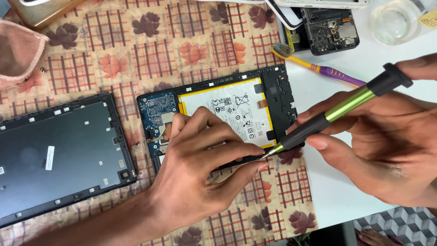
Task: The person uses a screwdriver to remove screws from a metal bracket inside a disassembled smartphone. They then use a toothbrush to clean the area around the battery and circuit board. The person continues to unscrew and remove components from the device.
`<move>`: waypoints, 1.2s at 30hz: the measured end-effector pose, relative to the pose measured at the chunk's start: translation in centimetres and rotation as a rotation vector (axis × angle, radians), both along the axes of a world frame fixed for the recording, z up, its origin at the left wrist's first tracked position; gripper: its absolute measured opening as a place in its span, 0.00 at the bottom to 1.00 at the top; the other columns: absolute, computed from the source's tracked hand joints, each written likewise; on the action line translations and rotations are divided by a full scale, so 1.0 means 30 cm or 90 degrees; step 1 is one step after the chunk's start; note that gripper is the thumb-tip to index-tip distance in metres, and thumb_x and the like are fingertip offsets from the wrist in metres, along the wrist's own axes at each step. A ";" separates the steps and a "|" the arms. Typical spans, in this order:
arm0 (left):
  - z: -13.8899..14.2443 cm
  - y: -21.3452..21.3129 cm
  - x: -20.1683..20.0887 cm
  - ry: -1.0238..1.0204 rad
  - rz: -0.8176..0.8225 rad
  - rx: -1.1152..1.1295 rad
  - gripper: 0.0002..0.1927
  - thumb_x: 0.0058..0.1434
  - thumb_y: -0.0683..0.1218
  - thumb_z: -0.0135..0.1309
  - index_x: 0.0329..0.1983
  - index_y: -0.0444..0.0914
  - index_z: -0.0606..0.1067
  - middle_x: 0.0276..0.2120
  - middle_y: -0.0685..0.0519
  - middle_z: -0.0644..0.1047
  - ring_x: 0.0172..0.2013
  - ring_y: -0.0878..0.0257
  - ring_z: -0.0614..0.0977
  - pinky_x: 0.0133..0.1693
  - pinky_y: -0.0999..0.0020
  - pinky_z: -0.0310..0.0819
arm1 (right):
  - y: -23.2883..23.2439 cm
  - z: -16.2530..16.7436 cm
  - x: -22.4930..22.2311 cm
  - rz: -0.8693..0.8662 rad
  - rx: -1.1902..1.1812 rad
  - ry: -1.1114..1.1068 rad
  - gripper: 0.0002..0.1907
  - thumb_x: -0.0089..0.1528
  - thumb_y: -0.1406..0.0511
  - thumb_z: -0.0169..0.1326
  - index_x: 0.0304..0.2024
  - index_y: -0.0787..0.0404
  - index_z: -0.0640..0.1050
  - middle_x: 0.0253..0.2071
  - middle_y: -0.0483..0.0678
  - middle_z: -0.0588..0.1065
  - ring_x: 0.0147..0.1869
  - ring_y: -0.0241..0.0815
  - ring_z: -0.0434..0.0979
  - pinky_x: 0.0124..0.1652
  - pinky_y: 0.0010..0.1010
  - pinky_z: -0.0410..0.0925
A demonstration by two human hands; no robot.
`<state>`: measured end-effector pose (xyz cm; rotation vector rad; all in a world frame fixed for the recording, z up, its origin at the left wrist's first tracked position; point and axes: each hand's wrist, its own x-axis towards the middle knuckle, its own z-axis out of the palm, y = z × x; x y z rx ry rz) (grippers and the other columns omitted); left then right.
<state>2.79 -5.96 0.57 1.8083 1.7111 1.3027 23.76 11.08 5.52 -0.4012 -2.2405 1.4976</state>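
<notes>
An opened tablet [277,93] lies on the patterned cloth, its white battery [227,109] and blue circuit board [158,111] exposed. My left hand [200,168] rests on the tablet's near edge, thumb and forefinger pinched together at the screwdriver tip. My right hand [387,146] grips a green and black screwdriver [337,111], slanted down to the left, its tip touching the tablet's near edge by my left fingertips.
The tablet's dark back cover [59,155] lies to the left. A yellow and purple toothbrush [314,67], an opened phone [330,29] and a clear glass container [395,20] sit at the back right. A pink cloth [18,52] lies far left. The table edge runs bottom right.
</notes>
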 end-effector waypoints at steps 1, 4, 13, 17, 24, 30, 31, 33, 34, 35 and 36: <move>0.002 0.001 0.000 0.002 0.001 0.001 0.08 0.57 0.45 0.69 0.39 0.42 0.84 0.31 0.60 0.81 0.37 0.66 0.74 0.41 0.63 0.55 | -0.001 -0.001 -0.003 -0.004 0.006 0.002 0.21 0.60 0.80 0.55 0.56 0.71 0.70 0.50 0.58 0.78 0.60 0.49 0.82 0.63 0.44 0.79; 0.009 0.005 -0.001 0.007 0.002 0.009 0.07 0.57 0.42 0.68 0.39 0.42 0.84 0.32 0.60 0.81 0.39 0.66 0.75 0.42 0.62 0.55 | -0.003 -0.004 -0.010 -0.013 0.012 0.018 0.22 0.59 0.80 0.55 0.55 0.71 0.69 0.50 0.58 0.78 0.59 0.49 0.83 0.61 0.44 0.80; 0.024 0.002 -0.005 0.008 0.000 0.017 0.08 0.54 0.40 0.68 0.37 0.43 0.84 0.30 0.63 0.81 0.38 0.66 0.74 0.42 0.62 0.55 | -0.009 0.013 -0.016 0.015 0.035 0.002 0.19 0.60 0.79 0.56 0.54 0.70 0.72 0.46 0.57 0.80 0.55 0.47 0.85 0.61 0.44 0.80; 0.024 0.005 -0.002 0.009 0.003 0.019 0.08 0.54 0.40 0.68 0.36 0.43 0.85 0.29 0.63 0.81 0.37 0.65 0.73 0.42 0.62 0.54 | -0.008 0.021 -0.019 0.026 0.031 -0.019 0.18 0.60 0.78 0.56 0.53 0.71 0.72 0.45 0.57 0.80 0.55 0.47 0.84 0.60 0.44 0.80; 0.022 0.001 -0.001 0.019 0.009 0.022 0.07 0.54 0.41 0.68 0.36 0.43 0.85 0.30 0.63 0.81 0.38 0.65 0.73 0.43 0.61 0.55 | -0.018 0.009 -0.009 0.023 0.054 -0.020 0.18 0.60 0.78 0.58 0.53 0.68 0.73 0.46 0.55 0.80 0.53 0.44 0.86 0.57 0.37 0.79; 0.014 0.001 -0.002 0.035 0.006 0.012 0.08 0.52 0.41 0.68 0.36 0.42 0.85 0.31 0.62 0.82 0.39 0.65 0.73 0.44 0.61 0.56 | 0.003 -0.025 0.018 0.089 0.057 -0.012 0.21 0.59 0.75 0.58 0.54 0.67 0.70 0.51 0.57 0.78 0.54 0.43 0.84 0.51 0.31 0.79; 0.013 0.001 -0.003 0.038 0.007 0.013 0.07 0.53 0.41 0.68 0.36 0.42 0.85 0.33 0.62 0.83 0.39 0.65 0.73 0.44 0.62 0.56 | 0.012 -0.027 0.022 0.119 -0.010 -0.021 0.21 0.59 0.76 0.58 0.55 0.68 0.71 0.53 0.59 0.78 0.55 0.45 0.84 0.50 0.32 0.79; 0.010 0.002 -0.004 0.044 0.009 0.015 0.07 0.53 0.41 0.68 0.36 0.42 0.85 0.36 0.61 0.84 0.39 0.65 0.73 0.44 0.62 0.56 | 0.029 -0.026 0.029 0.167 -0.030 -0.060 0.23 0.58 0.76 0.58 0.56 0.67 0.72 0.55 0.61 0.77 0.57 0.48 0.82 0.49 0.33 0.80; 0.010 0.002 -0.004 0.044 0.009 0.012 0.07 0.54 0.41 0.68 0.36 0.42 0.85 0.36 0.61 0.84 0.39 0.65 0.73 0.45 0.62 0.57 | 0.038 -0.026 0.030 0.186 0.016 -0.088 0.24 0.58 0.76 0.58 0.57 0.66 0.72 0.56 0.60 0.77 0.58 0.49 0.81 0.47 0.32 0.82; 0.010 0.001 -0.006 0.043 0.009 0.010 0.07 0.54 0.41 0.67 0.37 0.42 0.85 0.37 0.61 0.85 0.39 0.65 0.73 0.45 0.62 0.57 | 0.044 -0.025 0.029 0.204 0.062 -0.117 0.25 0.58 0.75 0.59 0.58 0.64 0.72 0.56 0.59 0.77 0.59 0.50 0.80 0.46 0.31 0.84; 0.010 0.001 -0.006 0.042 0.009 0.007 0.07 0.54 0.41 0.67 0.37 0.41 0.85 0.37 0.61 0.85 0.39 0.65 0.73 0.45 0.63 0.57 | 0.048 -0.026 0.025 0.215 0.094 -0.075 0.25 0.59 0.75 0.58 0.59 0.62 0.70 0.57 0.59 0.76 0.60 0.51 0.80 0.48 0.32 0.83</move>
